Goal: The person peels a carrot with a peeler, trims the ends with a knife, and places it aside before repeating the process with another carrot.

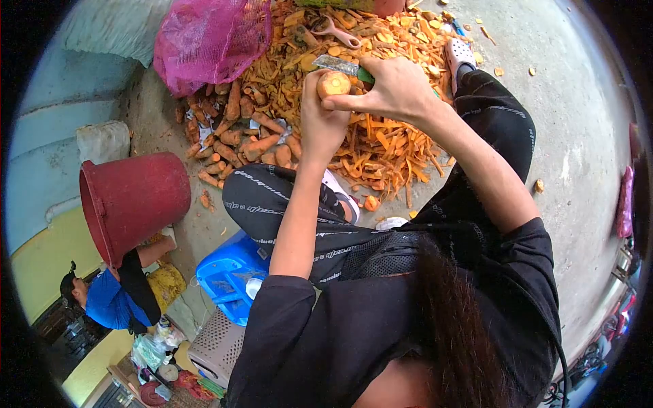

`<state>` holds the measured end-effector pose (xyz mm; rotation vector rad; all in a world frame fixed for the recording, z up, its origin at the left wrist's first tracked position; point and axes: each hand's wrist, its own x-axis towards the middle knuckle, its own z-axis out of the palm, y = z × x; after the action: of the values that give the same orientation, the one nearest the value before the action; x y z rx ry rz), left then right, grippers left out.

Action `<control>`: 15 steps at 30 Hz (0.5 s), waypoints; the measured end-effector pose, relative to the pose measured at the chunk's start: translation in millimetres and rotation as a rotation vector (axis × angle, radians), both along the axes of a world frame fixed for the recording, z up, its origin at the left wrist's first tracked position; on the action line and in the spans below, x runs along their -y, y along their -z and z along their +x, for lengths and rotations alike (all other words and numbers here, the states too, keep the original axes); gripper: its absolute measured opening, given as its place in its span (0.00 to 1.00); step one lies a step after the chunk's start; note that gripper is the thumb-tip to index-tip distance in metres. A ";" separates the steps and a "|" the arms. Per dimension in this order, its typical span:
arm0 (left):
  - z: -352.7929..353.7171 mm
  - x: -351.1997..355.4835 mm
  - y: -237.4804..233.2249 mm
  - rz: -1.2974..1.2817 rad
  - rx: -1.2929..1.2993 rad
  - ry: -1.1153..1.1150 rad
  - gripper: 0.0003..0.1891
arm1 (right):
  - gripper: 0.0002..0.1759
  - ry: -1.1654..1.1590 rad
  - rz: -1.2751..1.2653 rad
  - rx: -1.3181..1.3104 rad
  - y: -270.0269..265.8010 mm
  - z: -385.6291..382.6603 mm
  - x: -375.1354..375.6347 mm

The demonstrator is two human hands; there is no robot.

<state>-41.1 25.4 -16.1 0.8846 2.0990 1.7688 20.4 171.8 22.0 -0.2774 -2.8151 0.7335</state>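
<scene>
My left hand [322, 129] is wrapped round a carrot [335, 83], whose cut end faces up with a pale core. My right hand [398, 88] grips a knife [337, 64] by its green handle, the blade pointing left just beyond the carrot. The right thumb presses against the carrot's cut end. Under both hands lies a big heap of orange peelings [388, 146]. Whole carrots [255, 146] lie to the left of it, and a pink peeler [337, 32] rests on top of the pile.
A magenta mesh sack [211, 41] sits at the upper left. A red bucket [139, 200] and a blue plastic container [235, 275] stand to my left, near a grey crate [216, 347]. Another person [115, 299] in a blue shirt is behind the bucket.
</scene>
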 end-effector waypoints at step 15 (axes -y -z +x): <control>4.2 0.7 7.4 -0.048 -0.088 0.007 0.20 | 0.44 0.007 -0.038 0.052 6.7 2.4 10.3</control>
<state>-36.9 24.7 -23.5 0.9721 2.1800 1.6981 22.8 161.5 15.3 -0.3172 -2.8495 0.7900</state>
